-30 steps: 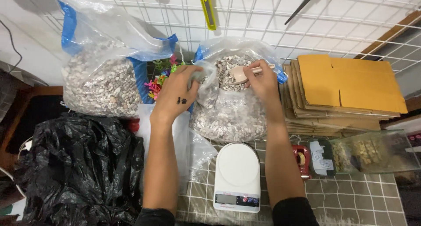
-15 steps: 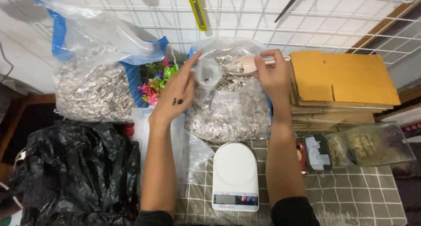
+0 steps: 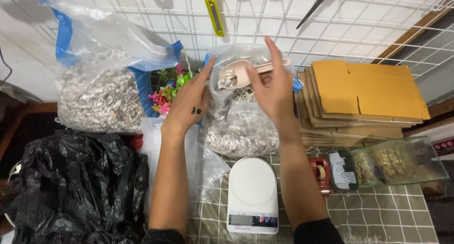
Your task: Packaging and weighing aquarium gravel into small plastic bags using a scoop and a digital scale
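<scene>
White wire grid panel [image 3: 359, 31] fills the upper part of the frame, behind a work surface covered with a checked mat [image 3: 378, 215]; a yellow utility knife [image 3: 212, 9] hangs on the grid at upper centre.

Clear bag of pale seeds [image 3: 236, 125] stands at frame centre; right hand [image 3: 272, 85] sits above its mouth, fingers closed around the handle of a pale plastic scoop [image 3: 239, 73], index finger extended upward; the scoop bowl holds a small load of seeds and sits level over the bag opening; left hand [image 3: 191, 99] is just left of the scoop, fingers extended and slightly spread, touching the bag's upper edge; whether it pinches the plastic cannot be determined.

White digital scale [image 3: 253, 194] lies at lower centre, directly below the bag and between both forearms.

Larger seed bag with blue trim [image 3: 99, 92] occupies the upper left; black plastic bag [image 3: 71, 187] occupies the lower left; stacked flat cardboard [image 3: 364, 102] occupies the right; clear tray with dried material [image 3: 402, 161] lies below the stack.
</scene>
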